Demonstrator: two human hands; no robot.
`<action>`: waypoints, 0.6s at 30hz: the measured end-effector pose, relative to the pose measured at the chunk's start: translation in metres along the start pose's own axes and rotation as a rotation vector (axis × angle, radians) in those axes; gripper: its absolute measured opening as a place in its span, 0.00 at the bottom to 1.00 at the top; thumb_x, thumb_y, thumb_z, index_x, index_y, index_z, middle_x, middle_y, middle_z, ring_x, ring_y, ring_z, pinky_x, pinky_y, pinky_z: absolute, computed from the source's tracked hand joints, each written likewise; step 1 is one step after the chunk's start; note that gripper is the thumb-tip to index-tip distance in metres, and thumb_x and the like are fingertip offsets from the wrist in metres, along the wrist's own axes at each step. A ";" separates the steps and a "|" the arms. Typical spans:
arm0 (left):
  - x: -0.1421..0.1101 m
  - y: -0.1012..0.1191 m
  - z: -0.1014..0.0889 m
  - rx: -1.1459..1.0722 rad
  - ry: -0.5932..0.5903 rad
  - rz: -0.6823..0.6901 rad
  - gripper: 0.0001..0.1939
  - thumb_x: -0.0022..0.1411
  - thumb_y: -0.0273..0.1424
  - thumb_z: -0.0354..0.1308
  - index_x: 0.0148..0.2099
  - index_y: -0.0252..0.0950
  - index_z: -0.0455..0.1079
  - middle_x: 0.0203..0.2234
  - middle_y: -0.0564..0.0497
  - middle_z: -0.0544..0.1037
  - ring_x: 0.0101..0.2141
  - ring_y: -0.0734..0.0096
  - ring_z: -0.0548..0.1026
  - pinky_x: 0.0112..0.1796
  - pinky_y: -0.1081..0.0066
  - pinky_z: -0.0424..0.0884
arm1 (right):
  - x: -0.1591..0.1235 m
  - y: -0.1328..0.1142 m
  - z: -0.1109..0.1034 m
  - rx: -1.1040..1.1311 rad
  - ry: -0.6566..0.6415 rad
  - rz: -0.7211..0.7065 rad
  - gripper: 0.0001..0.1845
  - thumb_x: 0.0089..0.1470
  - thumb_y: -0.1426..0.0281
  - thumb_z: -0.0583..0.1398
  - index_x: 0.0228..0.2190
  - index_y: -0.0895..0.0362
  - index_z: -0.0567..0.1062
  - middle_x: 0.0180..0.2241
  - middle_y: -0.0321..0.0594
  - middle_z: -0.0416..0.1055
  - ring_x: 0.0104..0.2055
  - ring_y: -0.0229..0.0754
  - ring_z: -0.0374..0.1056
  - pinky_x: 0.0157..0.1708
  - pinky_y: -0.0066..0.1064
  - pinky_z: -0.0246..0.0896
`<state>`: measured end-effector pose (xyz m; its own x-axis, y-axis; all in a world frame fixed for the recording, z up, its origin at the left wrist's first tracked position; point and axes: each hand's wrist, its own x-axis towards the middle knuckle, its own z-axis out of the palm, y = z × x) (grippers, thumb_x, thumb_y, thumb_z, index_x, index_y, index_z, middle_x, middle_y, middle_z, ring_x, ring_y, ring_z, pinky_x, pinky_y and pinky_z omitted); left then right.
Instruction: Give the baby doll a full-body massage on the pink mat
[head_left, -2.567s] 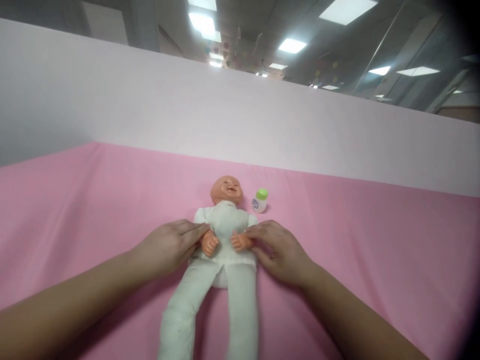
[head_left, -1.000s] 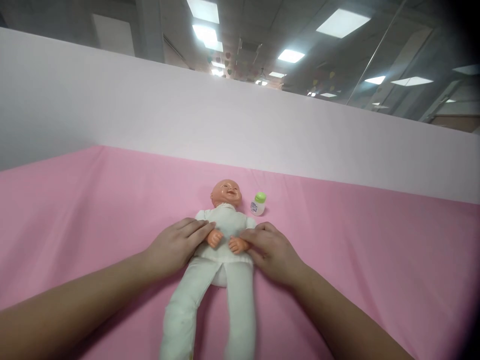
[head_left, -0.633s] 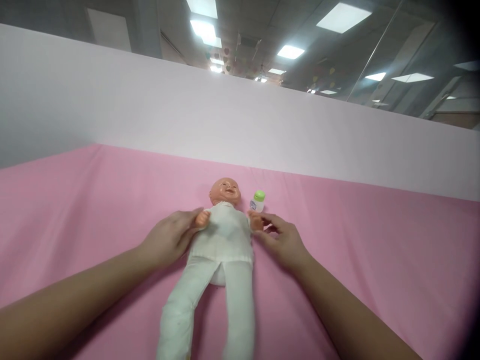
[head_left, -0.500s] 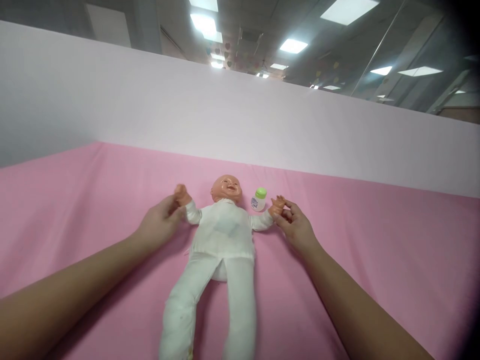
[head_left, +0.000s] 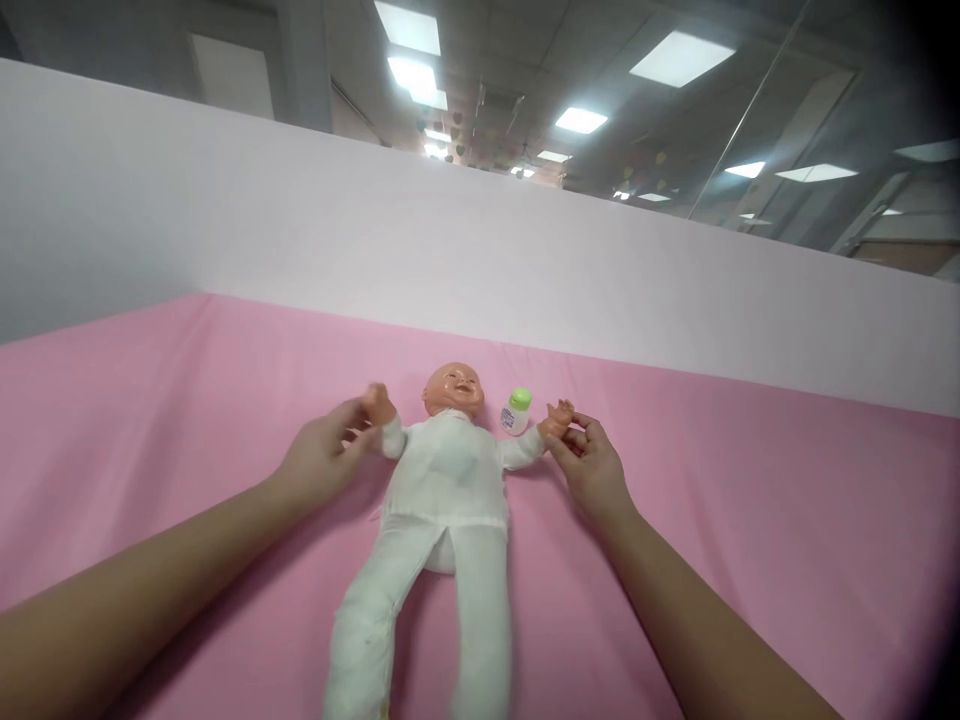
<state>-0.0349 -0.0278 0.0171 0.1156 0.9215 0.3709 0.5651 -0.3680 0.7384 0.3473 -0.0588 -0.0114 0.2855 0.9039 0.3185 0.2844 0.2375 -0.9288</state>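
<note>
The left hand (head_left: 316,458) and right hand (head_left: 600,478) each pinch a wrist of a doll (head_left: 450,480), face-up between them on a pink sheet (head_left: 765,490). The bottle (head_left: 515,413), at the right grip's ten o'clock, could topple if the doll's arm swings inward.

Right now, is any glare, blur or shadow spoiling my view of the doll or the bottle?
Head view: the ceiling lights glare white; small highlights shine on the doll's head; the bottle's label is too small and soft to read; soft shadow darkens the pink cover beside the left forearm; the top right corner falls to black.
</note>
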 end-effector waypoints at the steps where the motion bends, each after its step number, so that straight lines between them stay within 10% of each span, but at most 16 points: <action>1: -0.004 0.002 0.002 0.080 -0.075 0.138 0.20 0.67 0.43 0.56 0.57 0.43 0.73 0.49 0.48 0.82 0.48 0.54 0.79 0.49 0.60 0.74 | -0.007 -0.008 0.005 -0.004 -0.042 -0.058 0.33 0.54 0.56 0.70 0.57 0.52 0.69 0.48 0.45 0.79 0.47 0.49 0.77 0.50 0.44 0.72; 4: -0.014 0.001 0.012 0.280 -0.213 0.506 0.20 0.72 0.38 0.52 0.62 0.44 0.71 0.54 0.47 0.79 0.53 0.55 0.76 0.54 0.58 0.71 | -0.026 -0.029 0.018 -0.168 -0.317 -0.278 0.19 0.56 0.63 0.68 0.49 0.49 0.78 0.50 0.42 0.78 0.52 0.50 0.74 0.55 0.47 0.70; 8: -0.017 -0.005 0.021 0.427 -0.198 0.659 0.20 0.74 0.36 0.51 0.64 0.43 0.70 0.55 0.47 0.79 0.53 0.56 0.75 0.56 0.57 0.70 | -0.038 -0.040 0.027 -0.280 -0.596 -0.491 0.20 0.56 0.72 0.67 0.49 0.44 0.81 0.49 0.38 0.79 0.58 0.50 0.69 0.60 0.49 0.67; 14: -0.014 -0.004 0.018 0.373 -0.171 0.538 0.20 0.73 0.39 0.53 0.63 0.42 0.70 0.55 0.46 0.79 0.54 0.55 0.75 0.54 0.58 0.70 | -0.031 -0.028 0.027 -0.155 -0.441 -0.242 0.20 0.57 0.66 0.68 0.52 0.45 0.80 0.54 0.39 0.77 0.58 0.50 0.71 0.62 0.51 0.65; 18: -0.008 0.000 0.010 0.204 -0.102 0.212 0.22 0.69 0.46 0.54 0.59 0.42 0.72 0.50 0.46 0.81 0.48 0.53 0.78 0.47 0.60 0.73 | -0.017 -0.020 0.023 0.096 -0.193 -0.050 0.24 0.55 0.57 0.68 0.52 0.52 0.78 0.51 0.44 0.79 0.53 0.51 0.75 0.58 0.49 0.69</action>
<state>-0.0275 -0.0342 0.0084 0.3239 0.8384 0.4385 0.6705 -0.5303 0.5188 0.3156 -0.0706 -0.0021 0.0897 0.9394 0.3309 0.2029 0.3081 -0.9295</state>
